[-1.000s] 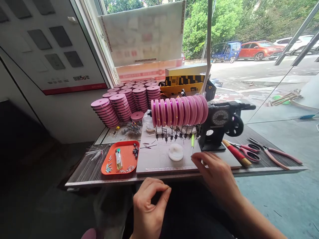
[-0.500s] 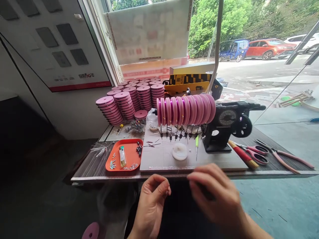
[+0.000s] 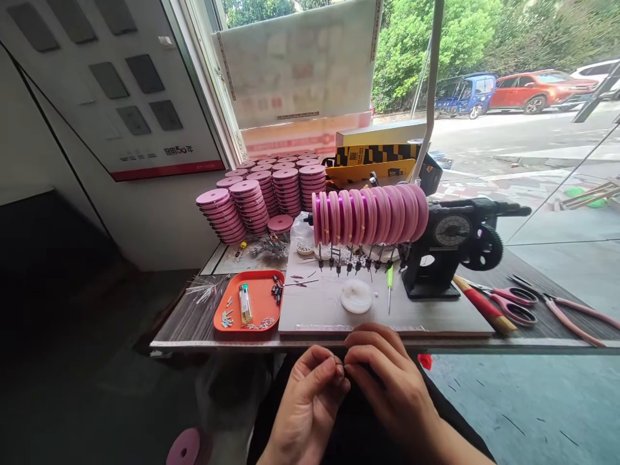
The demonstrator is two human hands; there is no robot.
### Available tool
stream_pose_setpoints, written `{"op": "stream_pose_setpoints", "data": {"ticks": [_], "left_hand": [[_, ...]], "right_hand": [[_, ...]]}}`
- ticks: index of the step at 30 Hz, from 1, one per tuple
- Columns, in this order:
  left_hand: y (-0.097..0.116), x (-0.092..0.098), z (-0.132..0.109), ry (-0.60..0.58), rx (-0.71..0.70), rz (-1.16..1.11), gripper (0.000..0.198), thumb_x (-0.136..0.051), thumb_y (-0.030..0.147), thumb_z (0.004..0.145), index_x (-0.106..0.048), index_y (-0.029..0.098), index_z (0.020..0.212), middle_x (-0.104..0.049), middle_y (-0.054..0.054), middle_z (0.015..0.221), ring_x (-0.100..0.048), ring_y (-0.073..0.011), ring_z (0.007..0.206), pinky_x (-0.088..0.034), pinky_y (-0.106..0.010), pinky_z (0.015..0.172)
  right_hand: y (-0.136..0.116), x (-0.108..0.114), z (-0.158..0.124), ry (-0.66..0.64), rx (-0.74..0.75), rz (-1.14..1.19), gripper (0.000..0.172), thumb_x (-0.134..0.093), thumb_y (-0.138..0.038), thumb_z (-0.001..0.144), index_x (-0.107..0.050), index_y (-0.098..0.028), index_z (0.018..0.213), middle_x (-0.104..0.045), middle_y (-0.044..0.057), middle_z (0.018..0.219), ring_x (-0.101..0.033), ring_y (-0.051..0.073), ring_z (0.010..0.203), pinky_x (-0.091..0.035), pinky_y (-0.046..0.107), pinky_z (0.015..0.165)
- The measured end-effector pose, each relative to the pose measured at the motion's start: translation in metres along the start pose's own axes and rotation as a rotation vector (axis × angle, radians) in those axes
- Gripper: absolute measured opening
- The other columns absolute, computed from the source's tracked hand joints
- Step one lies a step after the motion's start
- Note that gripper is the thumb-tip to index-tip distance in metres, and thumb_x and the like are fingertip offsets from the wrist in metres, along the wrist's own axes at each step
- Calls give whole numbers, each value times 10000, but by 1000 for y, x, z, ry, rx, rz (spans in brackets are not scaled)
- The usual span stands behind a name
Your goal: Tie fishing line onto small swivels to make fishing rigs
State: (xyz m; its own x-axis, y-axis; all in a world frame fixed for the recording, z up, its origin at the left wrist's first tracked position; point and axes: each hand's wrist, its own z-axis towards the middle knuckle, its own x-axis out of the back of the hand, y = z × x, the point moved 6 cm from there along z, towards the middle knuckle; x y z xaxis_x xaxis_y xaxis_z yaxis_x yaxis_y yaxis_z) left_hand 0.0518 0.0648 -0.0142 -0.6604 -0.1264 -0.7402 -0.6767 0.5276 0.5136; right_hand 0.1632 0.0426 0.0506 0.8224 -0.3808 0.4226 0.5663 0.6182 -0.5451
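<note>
My left hand (image 3: 310, 397) and my right hand (image 3: 387, 374) meet above my lap, just in front of the table edge. Thumb and forefinger of the left are pinched together, and the right fingertips touch close beside them. A tiny dark, thin thing (image 3: 340, 365) shows between the fingertips; its kind is too small to tell. Beyond them a row of pink spools (image 3: 371, 216) sits on the shaft of a black winding machine (image 3: 431, 274), with small black pieces (image 3: 339, 268) hanging below on lines. A round white disc (image 3: 356, 296) lies on the board (image 3: 314, 316) nearest my hands.
An orange tray (image 3: 225, 316) with a small tube and small parts stands left. A green-handled pick (image 3: 390, 278), red-handled brush (image 3: 484, 307), scissors (image 3: 516, 303) and pliers (image 3: 571, 313) lie to the right. Stacked pink spools (image 3: 242, 206) stand at the back left.
My right hand has moved left, so its fingertips now meet those of my left hand. The camera view has shifted slightly left.
</note>
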Motion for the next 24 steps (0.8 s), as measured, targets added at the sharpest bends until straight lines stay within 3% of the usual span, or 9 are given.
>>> {"op": "stream_pose_setpoints", "data": {"ticks": [6,13,15,18,21,24], "left_hand": [[-1,3,-1,0,35,-66,204,-837,119,515,-680,145,644,-646,-4,579,-586,-73,554,-496,-184,595],[-3,2,-1,-15,37,-18,208,-822,143,536,-653,143,658,-610,8,576,-554,-77,559,-458,-192,600],[1,-1,-2,-62,-23,102,236,-810,196,568,-651,149,737,-602,9,591,-530,-82,566,-436,-199,602],[9,-6,-5,-152,-156,392,269,-679,386,726,-624,159,859,-562,12,594,-472,-99,568,-394,-224,600],[15,-9,-7,-159,-306,722,381,-463,500,842,-557,159,701,-482,13,597,-416,-118,592,-356,-246,611],[18,-10,-8,-128,-401,932,415,-416,494,861,-417,186,583,-381,29,583,-347,-124,582,-312,-254,578]], "right_hand": [[3,-1,-5,-18,4,-46,142,-523,-143,833,-559,-200,957,-629,73,953,-545,216,951,-472,340,792],[-1,-1,-3,47,63,-67,140,-497,-83,832,-569,-201,809,-628,55,891,-544,201,939,-464,325,792],[0,-1,-3,43,48,-53,137,-491,-90,839,-568,-201,818,-623,56,887,-549,202,929,-471,327,776],[1,-1,-4,26,23,-32,130,-484,-99,850,-565,-199,831,-618,59,879,-548,204,924,-478,327,762],[1,-2,-5,20,29,-30,132,-481,-91,853,-568,-189,839,-611,65,881,-535,202,935,-480,322,767],[0,-3,-6,17,42,-57,139,-469,-87,860,-566,-185,842,-607,68,889,-520,199,944,-475,321,780]]}}
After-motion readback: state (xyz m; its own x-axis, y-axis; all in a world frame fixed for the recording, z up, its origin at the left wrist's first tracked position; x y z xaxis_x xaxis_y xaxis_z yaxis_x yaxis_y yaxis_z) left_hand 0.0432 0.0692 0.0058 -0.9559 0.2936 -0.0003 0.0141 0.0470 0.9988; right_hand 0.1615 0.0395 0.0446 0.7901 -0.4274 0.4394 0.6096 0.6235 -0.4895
